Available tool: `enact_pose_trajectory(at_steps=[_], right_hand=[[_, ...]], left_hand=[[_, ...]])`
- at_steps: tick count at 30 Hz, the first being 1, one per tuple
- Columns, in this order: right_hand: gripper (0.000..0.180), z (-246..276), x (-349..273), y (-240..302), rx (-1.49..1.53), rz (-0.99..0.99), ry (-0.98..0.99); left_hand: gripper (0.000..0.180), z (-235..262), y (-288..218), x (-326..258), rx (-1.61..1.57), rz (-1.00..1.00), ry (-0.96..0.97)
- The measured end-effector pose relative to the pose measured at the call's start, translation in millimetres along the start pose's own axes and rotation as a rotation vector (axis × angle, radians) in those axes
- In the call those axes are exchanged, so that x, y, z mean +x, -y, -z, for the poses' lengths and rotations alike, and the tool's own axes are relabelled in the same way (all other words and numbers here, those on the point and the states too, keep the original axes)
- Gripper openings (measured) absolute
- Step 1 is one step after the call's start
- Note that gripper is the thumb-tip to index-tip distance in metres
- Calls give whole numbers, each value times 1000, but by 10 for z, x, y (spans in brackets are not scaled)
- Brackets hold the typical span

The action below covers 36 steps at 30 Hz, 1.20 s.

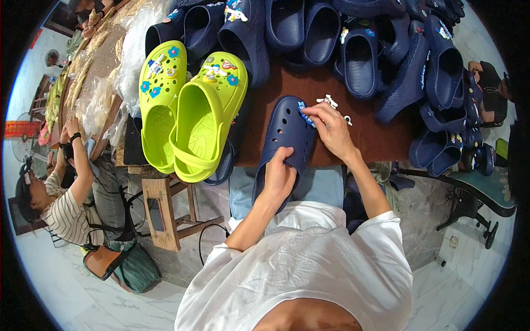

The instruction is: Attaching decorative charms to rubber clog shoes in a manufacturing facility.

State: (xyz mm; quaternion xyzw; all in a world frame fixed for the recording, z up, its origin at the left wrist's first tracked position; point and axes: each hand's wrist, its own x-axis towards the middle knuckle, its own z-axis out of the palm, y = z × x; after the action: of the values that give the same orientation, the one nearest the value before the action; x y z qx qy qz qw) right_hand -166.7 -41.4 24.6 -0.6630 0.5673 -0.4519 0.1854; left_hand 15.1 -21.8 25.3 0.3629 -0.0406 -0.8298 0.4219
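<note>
My left hand (pixel 277 181) is closed around the heel end of a navy foam clog (pixel 282 132) with round holes in its upper. The clog's toe points away from me over the brown tabletop. At the right side of its toe, my right hand (pixel 333 131) pinches a small blue and white shoe charm (pixel 305 114). Whether the charm is seated in a hole is hidden by the fingers. Just beyond that hand lies a white figure charm (pixel 327 101), and a smaller white charm (pixel 348 119) rests to its right.
A lime green pair of clogs (pixel 201 118) with flower and figure charms stands left of my hands. Many navy clogs (pixel 361 63) crowd the table's far and right sides. A wooden stool (pixel 161 215) stands below left. Another person (pixel 63 190) sits at a table farther left.
</note>
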Motion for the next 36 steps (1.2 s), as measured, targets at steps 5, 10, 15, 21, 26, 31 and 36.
enact_pose_trajectory(at_steps=[5, 10, 15, 21, 26, 31, 36], right_hand=[[24, 145, 78, 126, -19, -36, 149], [20, 198, 50, 79, -117, -19, 126], [19, 199, 12, 46, -156, 40, 70], [18, 190, 22, 19, 127, -401, 146], [16, 175, 9, -253, 498, -479, 231], [11, 180, -13, -209, 524, -528, 243], [13, 232, -4, -172, 511, -606, 278]], left_hand=[[32, -23, -53, -79, 127, 25, -49], [35, -11, -34, -119, 193, 17, -32], [37, -24, 2, -135, 253, -18, -30], [31, 88, 115, -138, 427, -98, 7], [33, 136, 75, -181, 622, -89, 34], [33, 137, 84, -194, 631, -140, 27], [33, 68, 70, -281, 688, -129, 3]])
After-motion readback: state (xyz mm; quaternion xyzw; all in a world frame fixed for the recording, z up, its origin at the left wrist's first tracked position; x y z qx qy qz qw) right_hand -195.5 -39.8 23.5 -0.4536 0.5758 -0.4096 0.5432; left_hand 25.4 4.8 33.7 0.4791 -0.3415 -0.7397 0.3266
